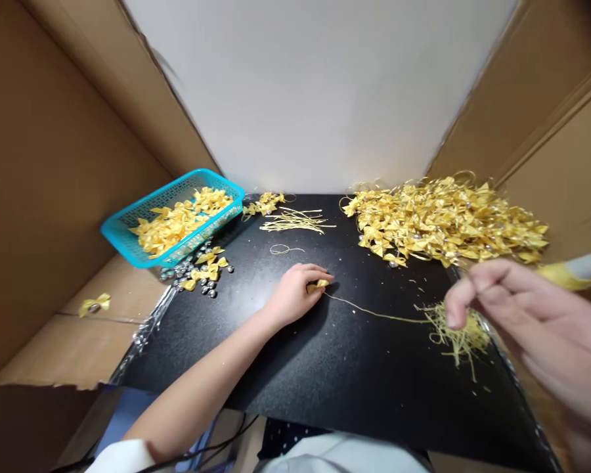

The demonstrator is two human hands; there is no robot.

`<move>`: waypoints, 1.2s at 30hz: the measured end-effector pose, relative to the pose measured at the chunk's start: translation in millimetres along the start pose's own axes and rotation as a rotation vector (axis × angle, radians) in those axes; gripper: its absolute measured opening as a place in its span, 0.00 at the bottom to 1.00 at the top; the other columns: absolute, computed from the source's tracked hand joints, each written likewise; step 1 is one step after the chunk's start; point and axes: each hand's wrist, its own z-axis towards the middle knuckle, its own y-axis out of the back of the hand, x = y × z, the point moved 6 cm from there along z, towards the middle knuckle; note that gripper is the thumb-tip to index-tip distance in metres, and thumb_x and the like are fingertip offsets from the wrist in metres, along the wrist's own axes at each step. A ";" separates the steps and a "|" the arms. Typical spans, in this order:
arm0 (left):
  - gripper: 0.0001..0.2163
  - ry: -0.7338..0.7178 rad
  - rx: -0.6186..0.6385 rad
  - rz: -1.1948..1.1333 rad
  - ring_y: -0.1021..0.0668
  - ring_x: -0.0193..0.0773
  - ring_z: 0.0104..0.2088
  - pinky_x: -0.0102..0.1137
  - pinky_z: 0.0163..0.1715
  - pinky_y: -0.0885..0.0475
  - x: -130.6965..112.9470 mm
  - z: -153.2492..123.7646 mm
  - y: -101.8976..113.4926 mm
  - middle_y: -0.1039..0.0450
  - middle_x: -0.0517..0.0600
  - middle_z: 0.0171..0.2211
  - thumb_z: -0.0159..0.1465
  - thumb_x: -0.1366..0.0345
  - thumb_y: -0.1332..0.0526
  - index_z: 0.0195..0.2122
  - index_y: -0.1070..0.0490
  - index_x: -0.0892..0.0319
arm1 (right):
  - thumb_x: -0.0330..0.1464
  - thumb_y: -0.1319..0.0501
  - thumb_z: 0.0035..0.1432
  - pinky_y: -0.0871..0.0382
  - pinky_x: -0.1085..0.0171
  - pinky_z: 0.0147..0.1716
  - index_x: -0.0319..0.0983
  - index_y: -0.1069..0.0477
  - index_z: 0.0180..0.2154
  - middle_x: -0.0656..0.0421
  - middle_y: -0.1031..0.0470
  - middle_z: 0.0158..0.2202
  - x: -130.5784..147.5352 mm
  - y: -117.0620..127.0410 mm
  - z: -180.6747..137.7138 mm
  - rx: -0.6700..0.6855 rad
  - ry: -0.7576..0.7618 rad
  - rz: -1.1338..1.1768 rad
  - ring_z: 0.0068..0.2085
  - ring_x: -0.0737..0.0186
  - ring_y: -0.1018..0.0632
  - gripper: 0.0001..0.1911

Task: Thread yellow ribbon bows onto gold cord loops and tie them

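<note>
Cardboard walls (54,164) are flanking the black table (345,374) I am viewing. Nearest, well right of the basket (199,240), my right hand (526,315) is curling its fingers; I cannot tell whether it is gripping anything. Clippings (458,335) are lying beside it. Closer to the basket, my left hand (295,294) is pinching a bow (321,284) on the table, a thread (374,312) running rightward. Beads (212,293) are lying just beside the basket, ties (298,221) right of it, bow heap (448,223) farther right.
</note>
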 end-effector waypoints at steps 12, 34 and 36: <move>0.14 0.496 -0.073 0.932 0.26 0.56 0.43 0.41 0.36 0.32 103.6 -58.8 113.7 0.23 0.59 0.42 0.61 0.61 0.44 0.41 0.20 0.58 | 0.43 0.45 0.64 0.29 0.67 0.33 0.40 0.31 0.41 0.54 0.21 0.37 -24.9 -81.2 -15.4 0.433 -0.248 0.203 0.31 0.66 0.25 0.14; 0.12 0.416 0.059 -1.130 0.23 0.32 0.33 0.28 0.41 0.30 -17.8 -25.6 -21.8 0.18 0.49 0.36 0.52 0.59 0.28 0.37 0.18 0.55 | 0.34 0.52 0.67 0.47 0.70 0.22 0.42 0.45 0.41 0.70 0.42 0.20 -33.6 -125.6 -14.3 0.190 -0.026 0.313 0.20 0.71 0.40 0.03; 0.12 0.424 0.059 -1.124 0.23 0.33 0.33 0.29 0.42 0.30 -17.7 -27.0 -22.2 0.18 0.50 0.36 0.52 0.59 0.28 0.37 0.18 0.55 | 0.34 0.51 0.66 0.47 0.70 0.22 0.42 0.45 0.41 0.70 0.43 0.19 -33.2 -125.7 -14.7 0.186 -0.016 0.315 0.20 0.71 0.40 0.03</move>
